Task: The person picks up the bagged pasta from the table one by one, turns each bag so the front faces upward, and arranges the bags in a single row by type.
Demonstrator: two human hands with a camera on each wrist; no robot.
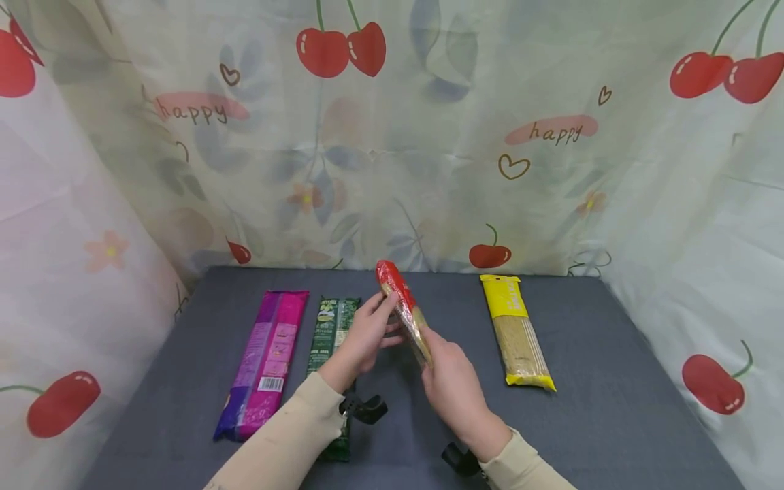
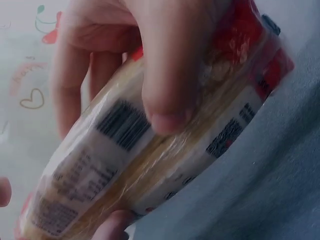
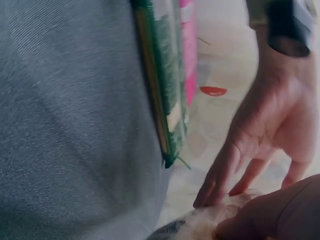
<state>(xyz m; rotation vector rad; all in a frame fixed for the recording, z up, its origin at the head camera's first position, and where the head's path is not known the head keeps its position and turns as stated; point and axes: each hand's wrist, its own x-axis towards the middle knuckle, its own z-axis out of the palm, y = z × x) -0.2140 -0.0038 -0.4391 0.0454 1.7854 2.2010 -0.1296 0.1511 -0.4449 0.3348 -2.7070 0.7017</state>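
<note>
Left hand [image 1: 363, 335], fingers partly spread, pinches red pack [image 1: 398, 282] near its upper end; right hand [image 1: 454, 382] grips its lower end.

Your left sleeve [image 1: 294, 429] hides part of the green packet [image 1: 324, 333]. In your left wrist view, small print [image 2: 82, 177] on the red-ended packet [image 2: 145, 155] seems too blurred to read.

From the head we face forward and down over the counter [image 1: 456, 299]; close wrist views share the noodle packet [image 1: 410, 314].
</note>
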